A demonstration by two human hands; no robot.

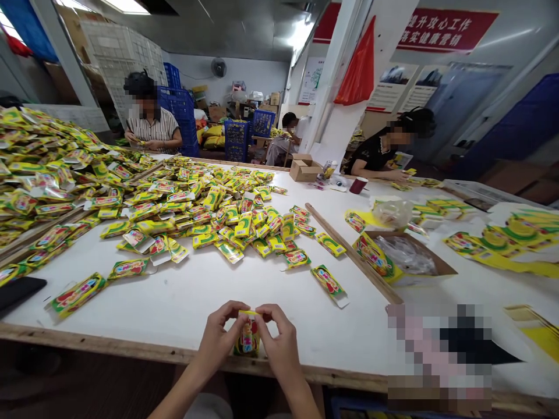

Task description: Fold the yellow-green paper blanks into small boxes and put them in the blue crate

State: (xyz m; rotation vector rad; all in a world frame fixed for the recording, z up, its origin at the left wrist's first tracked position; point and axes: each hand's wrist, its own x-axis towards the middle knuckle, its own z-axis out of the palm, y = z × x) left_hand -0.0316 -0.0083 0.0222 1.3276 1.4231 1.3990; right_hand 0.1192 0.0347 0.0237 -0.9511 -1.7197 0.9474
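Note:
Between my two hands a small yellow and green printed crayon box [248,337] stands upright near the table's front edge. My left hand [222,329] pinches its top left corner with thumb and fingers. On the top right corner my right hand [276,329] does the same, both thumbs close together at the top flap. The box's printed front faces me; its back is hidden. Ahead of my hands lies a large loose heap of like boxes [209,209], several with end flaps open. One single box [329,284] with an open white flap lies to the right.
A wooden strip [349,250] divides the white table [183,308]. Right of it stand an open carton [406,256] with clear plastic and several flattened yellow cartons [506,238]. A dark phone [20,293] lies far left. Co-workers sit across the table.

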